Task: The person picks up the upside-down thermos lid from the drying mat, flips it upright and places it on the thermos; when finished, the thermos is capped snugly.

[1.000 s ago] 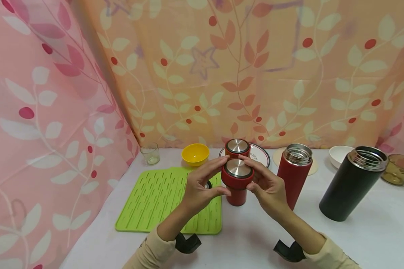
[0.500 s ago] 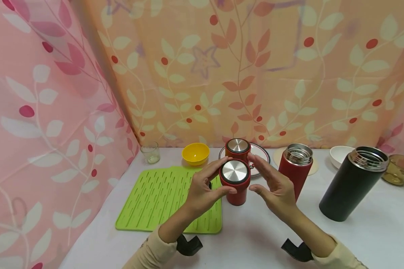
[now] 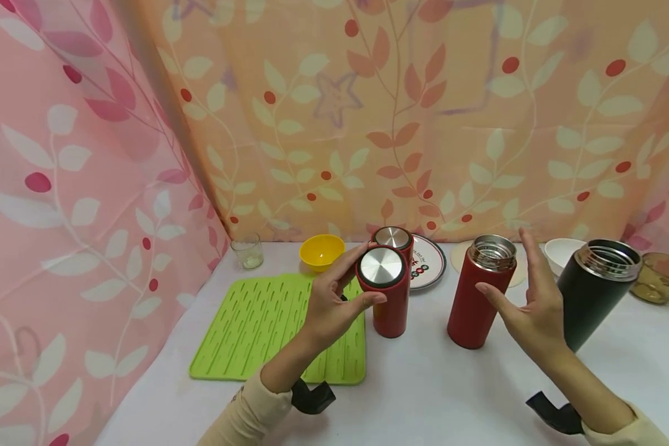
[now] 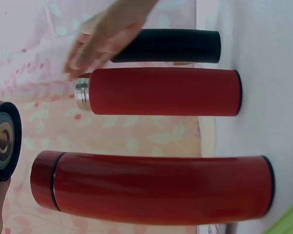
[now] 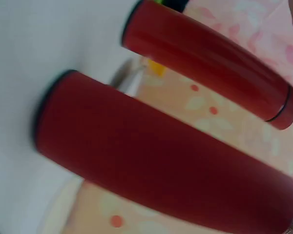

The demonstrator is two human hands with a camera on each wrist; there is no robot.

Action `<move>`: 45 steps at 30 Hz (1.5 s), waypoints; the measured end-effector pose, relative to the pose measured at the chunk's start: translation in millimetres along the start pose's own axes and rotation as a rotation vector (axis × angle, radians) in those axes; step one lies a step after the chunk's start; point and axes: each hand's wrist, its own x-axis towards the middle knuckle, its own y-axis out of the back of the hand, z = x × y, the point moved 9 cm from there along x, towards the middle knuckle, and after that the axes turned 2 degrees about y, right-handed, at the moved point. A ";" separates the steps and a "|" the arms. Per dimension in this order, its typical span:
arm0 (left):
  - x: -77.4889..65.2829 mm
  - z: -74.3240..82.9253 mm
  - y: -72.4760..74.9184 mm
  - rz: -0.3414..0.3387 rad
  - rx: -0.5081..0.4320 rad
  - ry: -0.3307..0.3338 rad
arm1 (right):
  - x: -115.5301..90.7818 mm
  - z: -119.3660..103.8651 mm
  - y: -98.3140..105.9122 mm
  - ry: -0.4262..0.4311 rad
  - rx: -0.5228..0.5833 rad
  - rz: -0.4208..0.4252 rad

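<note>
Left hand (image 3: 331, 313) grips a round, red, steel-topped lid (image 3: 383, 266), left of the uncapped red cylindrical bottle (image 3: 472, 316); right hand (image 3: 537, 313), empty, fingers spread, near that bottle. Apparent step: lid-fitting; next calls for steadying the bottle.

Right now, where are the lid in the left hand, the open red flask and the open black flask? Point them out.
Held lid (image 3: 383, 266): head view, steel face.
Open red flask (image 4: 163, 91): left wrist view, mid-body.
Open black flask (image 3: 595, 302): head view, side wall.
</note>
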 end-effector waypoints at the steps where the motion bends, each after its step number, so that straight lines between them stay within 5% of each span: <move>1: 2.0 1.0 0.2 0.009 -0.006 -0.001 | -2.5 7.1 1.1 -0.046 0.007 -0.012; 8: 19.5 7.8 -15.4 0.041 -0.079 0.010 | -31.6 53.7 -7.1 -0.318 0.083 -0.149; 14: 42.1 10.3 -50.8 0.005 -0.071 0.045 | -48.3 74.7 -16.0 -0.414 0.118 -0.202; 27: 71.7 26.3 -106.0 -0.019 -0.149 0.126 | -49.0 81.5 -21.1 -0.396 0.078 -0.182; 45: 86.1 -6.1 -132.8 -0.051 -0.023 0.163 | -50.5 82.4 -21.4 -0.423 0.084 -0.187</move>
